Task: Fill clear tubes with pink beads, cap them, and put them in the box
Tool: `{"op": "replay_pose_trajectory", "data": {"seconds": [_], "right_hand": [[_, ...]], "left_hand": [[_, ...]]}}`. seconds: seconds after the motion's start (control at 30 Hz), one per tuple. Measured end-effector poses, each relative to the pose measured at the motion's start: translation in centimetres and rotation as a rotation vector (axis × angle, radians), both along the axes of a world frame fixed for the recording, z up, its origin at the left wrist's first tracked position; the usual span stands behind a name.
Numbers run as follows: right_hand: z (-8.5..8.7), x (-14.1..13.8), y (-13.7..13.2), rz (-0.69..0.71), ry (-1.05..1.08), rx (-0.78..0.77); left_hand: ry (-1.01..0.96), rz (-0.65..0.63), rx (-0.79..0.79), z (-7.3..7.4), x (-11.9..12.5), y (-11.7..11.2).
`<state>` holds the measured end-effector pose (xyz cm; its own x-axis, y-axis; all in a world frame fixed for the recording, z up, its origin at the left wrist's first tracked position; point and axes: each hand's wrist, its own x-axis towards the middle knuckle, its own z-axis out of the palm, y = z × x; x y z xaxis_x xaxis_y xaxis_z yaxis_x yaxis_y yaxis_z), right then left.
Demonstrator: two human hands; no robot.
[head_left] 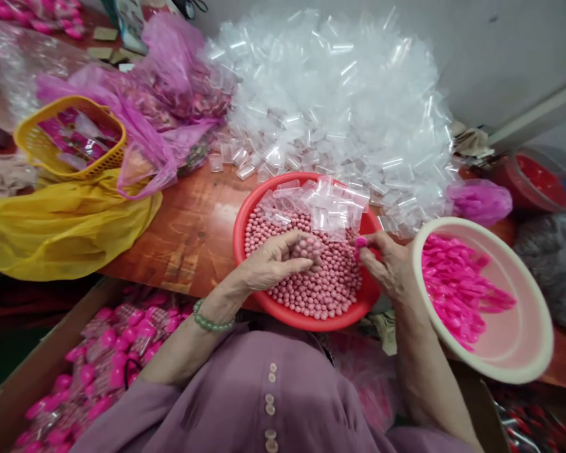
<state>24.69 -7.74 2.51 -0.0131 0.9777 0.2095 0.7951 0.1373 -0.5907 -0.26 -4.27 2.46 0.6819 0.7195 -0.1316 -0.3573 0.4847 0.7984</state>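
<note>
My left hand (pixel 280 258) is closed around a clear plastic container filled with pink beads (pixel 307 248), held above the red basin (pixel 239 242). Pinched in the fingers of my right hand (pixel 385 261) is a small bright pink plastic piece (pixel 360 245), over the basin's right side. Loose pink beads (pixel 318 299) fill the basin. Several clear empty containers (pixel 332 211) lie on the beads toward the back. A cream basin (pixel 523 340) of bright pink plastic pieces (pixel 457 289) stands just right of my right hand.
Clear containers form a large heap (pixel 334 94) at the back. A yellow basket (pixel 42 160), a yellow bag (pixel 70 233) and a pink bag (pixel 170 50) are on the left. Below the wooden table (pixel 183 239), a box holds filled pink items (pixel 108 352).
</note>
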Motion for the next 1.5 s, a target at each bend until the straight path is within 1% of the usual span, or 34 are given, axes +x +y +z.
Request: {"op": "replay_pose_trajectory", "data": {"seconds": [0.07,0.1,0.17,0.27,0.33,0.43,0.6,0.7,0.8,0.9,1.03,1.1,1.23,1.37,1.5], "right_hand": [[0.1,-1.5,0.1,-0.044,0.271,-0.004],[0.2,-2.3,0.2,-0.052,0.355,0.003],[0.5,-3.8,0.4,-0.036,0.407,0.037],[1.5,-5.3,0.8,0.083,0.288,0.094],[2.3,-5.9,0.9,0.184,0.162,0.119],[3.2,-6.3,1.1,0.279,0.013,0.149],[3.6,-6.6,1.5,0.391,-0.052,0.278],[3.6,-6.8,1.4,0.405,-0.094,0.311],[3.7,-6.6,1.1,0.41,-0.129,0.304],[4.0,-6.0,0.7,0.418,-0.134,0.279],[4.7,-4.8,0.2,0.422,-0.133,0.244],[4.9,-4.5,0.1,0.41,-0.135,0.232],[4.7,-5.2,0.9,0.355,-0.136,0.295],[4.0,-6.7,2.2,0.397,-0.148,0.336],[3.7,-7.1,2.5,0.441,-0.137,0.307]], "left_hand": [[-0.02,-0.009,-0.027,0.0,0.1,-0.2],[-0.017,-0.006,-0.025,0.0,0.1,-0.3],[0.004,0.005,0.004,-0.3,0.1,-0.3],[0.024,0.003,0.048,-0.8,-0.1,-0.3],[0.008,0.002,0.044,-1.1,-0.3,-0.3],[-0.015,0.003,0.021,-1.1,-0.6,-0.3],[-0.006,-0.035,0.057,-1.2,-0.8,-0.2],[-0.014,-0.056,0.077,-1.4,-0.8,-0.1],[-0.011,-0.056,0.048,-1.4,-0.7,0.0],[-0.003,-0.036,0.014,-1.4,-0.7,-0.1],[0.018,0.025,-0.018,-1.4,-0.7,0.0],[0.027,0.031,-0.018,-1.5,-0.7,0.0],[0.044,0.016,0.003,-1.6,-0.6,0.0],[-0.004,-0.004,-0.026,-1.4,-0.6,0.0],[-0.012,-0.013,-0.003,-1.4,-0.7,0.1]]}}
